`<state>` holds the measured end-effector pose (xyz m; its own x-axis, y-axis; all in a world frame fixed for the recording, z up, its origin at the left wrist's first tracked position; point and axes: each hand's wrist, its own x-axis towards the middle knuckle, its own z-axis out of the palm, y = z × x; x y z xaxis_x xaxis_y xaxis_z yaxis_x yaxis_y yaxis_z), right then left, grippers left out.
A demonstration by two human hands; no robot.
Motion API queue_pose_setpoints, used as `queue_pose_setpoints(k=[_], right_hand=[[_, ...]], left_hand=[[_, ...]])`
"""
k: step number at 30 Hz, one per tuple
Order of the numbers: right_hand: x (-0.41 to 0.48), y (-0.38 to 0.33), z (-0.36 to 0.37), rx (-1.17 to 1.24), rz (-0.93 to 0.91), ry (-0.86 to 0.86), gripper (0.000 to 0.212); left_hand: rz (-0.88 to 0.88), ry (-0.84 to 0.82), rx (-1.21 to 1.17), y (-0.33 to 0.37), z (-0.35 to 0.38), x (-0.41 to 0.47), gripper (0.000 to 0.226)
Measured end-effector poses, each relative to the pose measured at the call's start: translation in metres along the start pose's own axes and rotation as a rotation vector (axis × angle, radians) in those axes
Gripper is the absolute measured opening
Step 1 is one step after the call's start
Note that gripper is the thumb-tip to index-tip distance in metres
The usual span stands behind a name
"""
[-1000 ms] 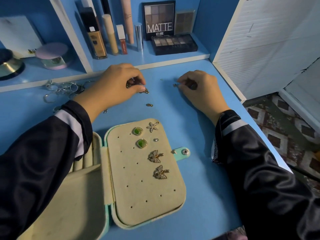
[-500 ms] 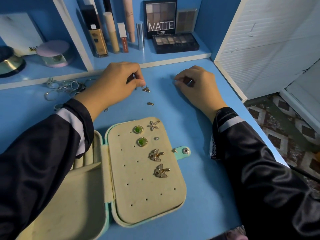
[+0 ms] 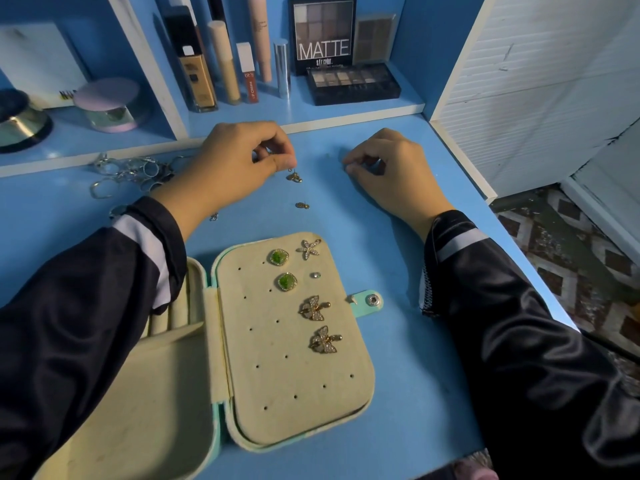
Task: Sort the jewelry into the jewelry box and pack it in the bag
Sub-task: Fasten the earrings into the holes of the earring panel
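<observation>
Jewelry box [image 3: 294,375] lining looks velvety; left hand [image 3: 235,161] pinches a gold earring [image 3: 294,177], right hand [image 3: 391,168] curled, grip unclear.

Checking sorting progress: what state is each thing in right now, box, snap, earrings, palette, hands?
Jewelry box: open, lying flat.
Snap tab: unfastened.
Six earrings: pinned on the panel.
Loose earrings: lying on the table.
Eyeshadow palette: open, lid upright.
Left hand: pinches a small piece.
Right hand: fingers curled; contents unclear.
</observation>
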<state>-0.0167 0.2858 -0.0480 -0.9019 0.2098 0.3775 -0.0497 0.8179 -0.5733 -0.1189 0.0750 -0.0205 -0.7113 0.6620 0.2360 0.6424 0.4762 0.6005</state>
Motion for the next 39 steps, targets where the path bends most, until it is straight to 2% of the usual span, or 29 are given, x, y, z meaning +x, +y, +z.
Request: queue_pose_setpoints(k=[8, 15, 19, 26, 35, 39], right_hand=[[0.0, 0.0, 0.001, 0.001, -0.008, -0.008, 0.012], [-0.001, -0.001, 0.0, 0.012, -0.007, -0.011, 0.012], [0.0, 0.002, -0.005, 0.048, 0.054, -0.014, 0.018], [0.001, 0.004, -0.008, 0.066, 0.107, -0.042, 0.022], [0.001, 0.003, -0.007, 0.069, 0.113, -0.068, 0.015], [0.002, 0.003, -0.008, 0.071, 0.129, -0.045, 0.02]], left_hand=[[-0.034, -0.011, -0.027, 0.002, -0.001, 0.0, 0.018], [-0.014, 0.017, -0.03, 0.0, -0.002, -0.002, 0.012], [-0.008, 0.028, -0.011, -0.002, -0.003, -0.003, 0.009], [-0.025, 0.04, -0.049, -0.007, -0.001, -0.001, 0.009], [-0.011, 0.042, -0.089, -0.008, -0.002, -0.001, 0.009], [-0.009, 0.039, -0.092, -0.008, -0.001, -0.001, 0.009]])
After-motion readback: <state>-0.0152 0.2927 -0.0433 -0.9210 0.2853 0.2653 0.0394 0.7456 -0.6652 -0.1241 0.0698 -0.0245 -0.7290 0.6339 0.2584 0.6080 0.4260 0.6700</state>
